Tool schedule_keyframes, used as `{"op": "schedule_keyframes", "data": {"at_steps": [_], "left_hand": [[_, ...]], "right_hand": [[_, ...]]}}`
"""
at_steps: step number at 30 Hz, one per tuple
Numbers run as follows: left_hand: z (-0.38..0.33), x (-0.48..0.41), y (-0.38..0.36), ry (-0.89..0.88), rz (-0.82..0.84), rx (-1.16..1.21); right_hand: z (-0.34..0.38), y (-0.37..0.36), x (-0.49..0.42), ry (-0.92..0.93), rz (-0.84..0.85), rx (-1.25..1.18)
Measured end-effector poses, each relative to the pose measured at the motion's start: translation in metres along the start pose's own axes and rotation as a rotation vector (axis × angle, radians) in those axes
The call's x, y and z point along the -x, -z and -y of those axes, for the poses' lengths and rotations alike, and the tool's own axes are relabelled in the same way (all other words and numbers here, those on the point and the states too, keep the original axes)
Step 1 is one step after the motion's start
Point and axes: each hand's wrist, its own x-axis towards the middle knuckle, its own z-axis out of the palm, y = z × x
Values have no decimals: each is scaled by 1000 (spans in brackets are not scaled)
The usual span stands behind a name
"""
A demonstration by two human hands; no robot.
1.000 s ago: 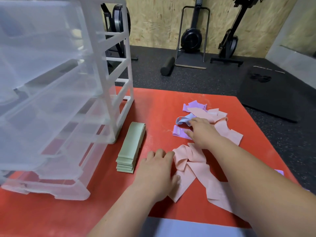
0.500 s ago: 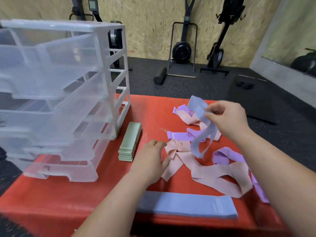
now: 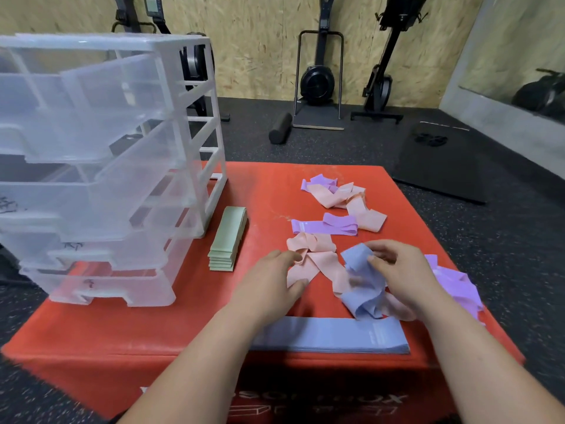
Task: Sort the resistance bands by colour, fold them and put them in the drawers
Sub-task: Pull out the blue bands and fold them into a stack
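While the head view looks down on a red box top (image 3: 269, 191), the right hand (image 3: 397, 270) pinches the upper edge of a loose blue band (image 3: 362, 272) between thumb and fingers. The rest of that band slumps in crumpled folds onto the box. The left hand (image 3: 272, 280) lies palm down with relaxed, nearly straight fingers, its fingertips touching a twisted pink band (image 3: 312, 258). A folded blue stack (image 3: 330, 335) sits along the near edge, and a folded green stack (image 3: 227, 240) lies just beside the clear drawer unit (image 3: 107, 166). Unsorted purple bands (image 3: 324, 226) and further pink ones lie beyond the hands. No band is seen in a drawer.

Likely faults: the blue band drapes over a tail of the pink band, so lifting it may drag the pink along and mix the colours. A fold made from such a crumpled state may come out uneven. The blue stack lies close to the box edge, under the left forearm, which could nudge it off.

Obscured detail: the left forearm covers one end of the blue stack, and the right hand and wrist cover part of another purple band (image 3: 455, 283). The marks on the drawer fronts are unreadable. Whether the translucent drawers are truly empty cannot be confirmed.
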Motion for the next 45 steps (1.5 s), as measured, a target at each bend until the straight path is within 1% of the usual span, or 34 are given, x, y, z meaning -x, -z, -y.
{"op": "schedule_keyframes", "data": {"at_steps": [3,6,10,13,15,18,22,25,29,32,34,36,40,43,45], "left_hand": [[-3,-7,-2,-3,-7,48],[-9,-19,-2,28,-28,179],[-12,-38,-4,116,-31,460],[-15,-49,-4,100,36,611],[-17,-54,-4,98,62,678],[-16,-60,-6,142,74,759],[-17,-63,-7,159,184,788],[-15,-64,-7,173,232,799],[-8,-63,-6,129,261,756],[-8,-60,-6,91,213,711],[-9,-59,-8,92,143,686],[-8,-59,-10,85,109,647],[-6,-58,-11,86,132,628],[-3,-56,-11,31,158,575],[-1,-58,-13,10,107,543]], "right_hand": [[10,1,-3,21,24,-132],[20,0,-5,55,82,-223],[23,-5,-15,72,195,-206],[24,-11,-23,71,242,-255],[22,-15,-28,62,239,-257],[18,-22,-36,41,200,-197],[15,-25,-44,-15,172,-65],[15,-24,-43,-47,199,36],[16,-25,-40,-184,225,-75],[16,-25,-41,-207,227,-61],[18,-25,-38,-220,249,-115],[18,-27,-36,-216,280,-144],[14,-32,-33,-195,238,-73],[14,-32,-32,-178,201,-5],[15,-30,-32,-149,234,31]]}}
